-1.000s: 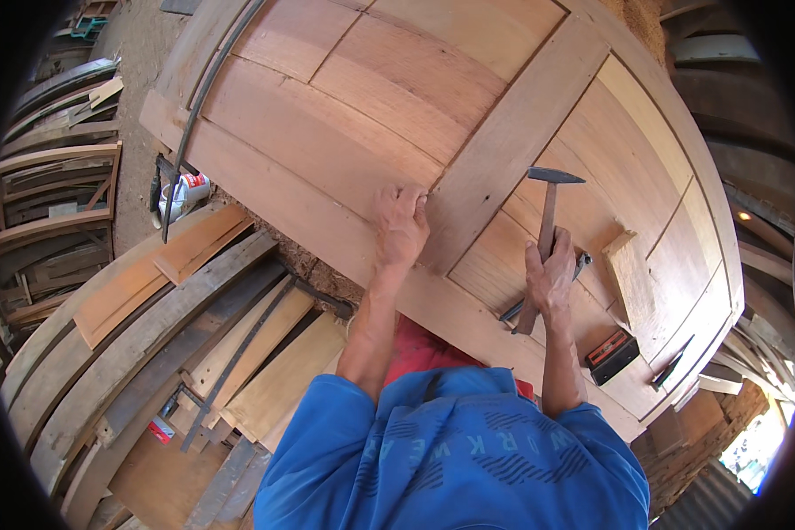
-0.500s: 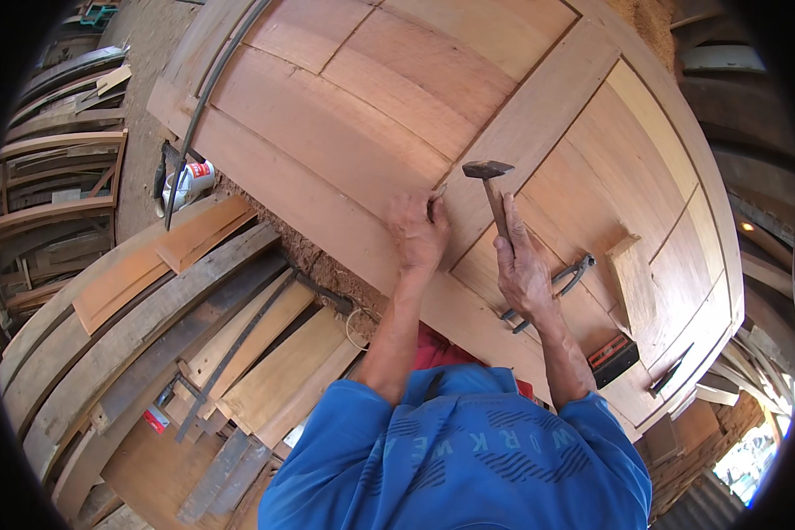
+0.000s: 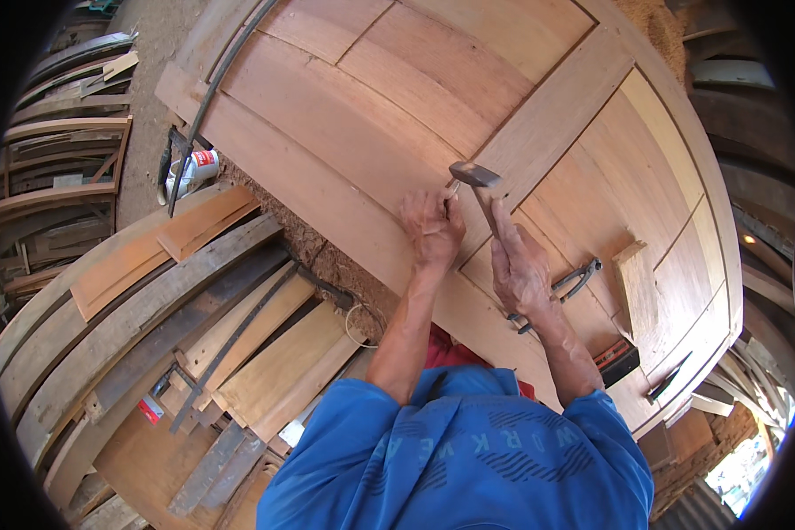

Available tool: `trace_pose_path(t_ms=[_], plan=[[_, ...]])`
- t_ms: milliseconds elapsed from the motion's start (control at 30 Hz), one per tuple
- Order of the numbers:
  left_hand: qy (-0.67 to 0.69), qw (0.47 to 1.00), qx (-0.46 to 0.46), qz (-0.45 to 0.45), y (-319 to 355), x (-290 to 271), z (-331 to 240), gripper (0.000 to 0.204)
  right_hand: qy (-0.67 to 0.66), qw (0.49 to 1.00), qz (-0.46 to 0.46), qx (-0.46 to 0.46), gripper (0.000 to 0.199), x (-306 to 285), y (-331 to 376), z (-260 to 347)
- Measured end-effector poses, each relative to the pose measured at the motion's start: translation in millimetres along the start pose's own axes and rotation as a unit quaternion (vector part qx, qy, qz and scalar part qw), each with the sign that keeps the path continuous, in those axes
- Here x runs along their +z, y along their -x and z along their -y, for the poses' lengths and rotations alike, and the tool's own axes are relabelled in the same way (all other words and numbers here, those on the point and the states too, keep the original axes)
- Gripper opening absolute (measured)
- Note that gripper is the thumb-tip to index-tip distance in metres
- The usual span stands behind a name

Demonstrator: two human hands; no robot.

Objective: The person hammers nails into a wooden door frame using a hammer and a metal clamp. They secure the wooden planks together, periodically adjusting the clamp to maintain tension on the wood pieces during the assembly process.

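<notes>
The right hand (image 3: 519,269) is wrapped tight around a hammer (image 3: 479,181), its head low over the wooden door (image 3: 362,115), just beside the left hand (image 3: 431,228). The left grip pinches a small nail (image 3: 451,189) against the door's rail. Pincers (image 3: 564,290) lie on the panel near the right wrist.

We are seeing pincers (image 3: 564,289) lying on the door panel, a small wooden block (image 3: 638,288) sitting beside them, a white can (image 3: 191,171) standing below the edge, and planks (image 3: 265,353) lying stacked underneath
</notes>
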State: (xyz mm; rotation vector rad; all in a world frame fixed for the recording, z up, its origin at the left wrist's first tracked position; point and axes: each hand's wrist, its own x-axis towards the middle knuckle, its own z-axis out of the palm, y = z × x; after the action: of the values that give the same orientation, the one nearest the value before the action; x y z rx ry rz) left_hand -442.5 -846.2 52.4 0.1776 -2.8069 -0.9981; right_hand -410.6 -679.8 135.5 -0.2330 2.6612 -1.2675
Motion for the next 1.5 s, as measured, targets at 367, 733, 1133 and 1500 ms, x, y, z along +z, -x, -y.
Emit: trace_pose_path(t_ms=[367, 733, 1133, 1500], plan=[[-0.008, 0.999, 0.052, -0.007, -4.5, -1.0, 0.7, 0.014, -0.016, 0.998, -0.059, -0.018, 0.066, 2.1, 5.2, 4.4], [0.093, 0.991, -0.1, 0.013, -7.1, -31.1, 27.3, 0.012, -0.04, 0.995, -0.046, 0.075, 0.061, -22.2, -0.4, 12.8], [0.113, 0.993, 0.004, 0.041, -16.5, -83.0, 76.2, 0.016, 0.057, 0.997, -0.027, 0.048, 0.062, 34.2, 10.8, -10.5], [0.027, 0.934, 0.295, 0.198, -53.3, -87.2, 41.8, 0.015, 0.135, 0.891, -0.201, 0.385, 0.034, 31.0, 67.3, 20.0]])
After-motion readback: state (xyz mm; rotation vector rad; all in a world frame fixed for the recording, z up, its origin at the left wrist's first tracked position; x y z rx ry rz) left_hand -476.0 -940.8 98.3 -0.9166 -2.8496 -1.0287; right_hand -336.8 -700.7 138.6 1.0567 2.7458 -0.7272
